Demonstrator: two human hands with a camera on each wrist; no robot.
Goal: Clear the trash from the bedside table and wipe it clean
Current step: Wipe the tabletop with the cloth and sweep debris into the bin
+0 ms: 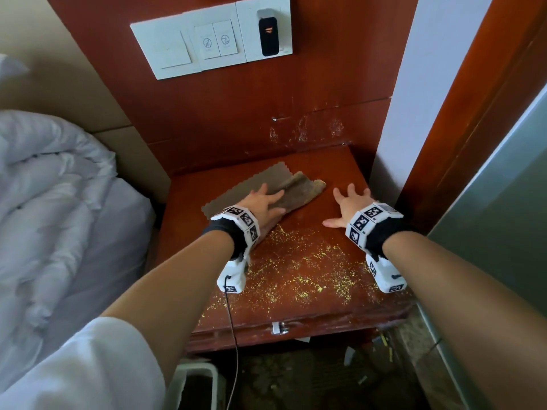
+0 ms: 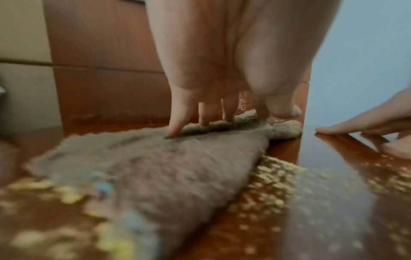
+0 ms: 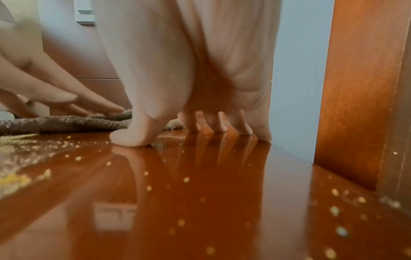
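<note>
A grey-brown cloth (image 1: 284,187) lies partly folded on the back left of the red-brown bedside table (image 1: 340,170). My left hand (image 1: 263,205) presses flat on the cloth with straight, spread fingers (image 2: 177,119). My right hand (image 1: 349,205) rests flat on the bare tabletop to the right of the cloth, fingers (image 3: 220,123) spread and touching the wood. Yellow crumbs (image 1: 299,270) are scattered over the front half of the table, some against the cloth's edge (image 2: 271,176). Neither hand holds anything.
A wall panel with switches (image 1: 207,39) hangs behind the table. A white wall (image 1: 393,143) and wooden door frame (image 1: 461,128) close the right side. The bed with a white duvet (image 1: 53,196) is at left. A white bin (image 1: 195,386) stands on the littered floor (image 1: 370,350) below.
</note>
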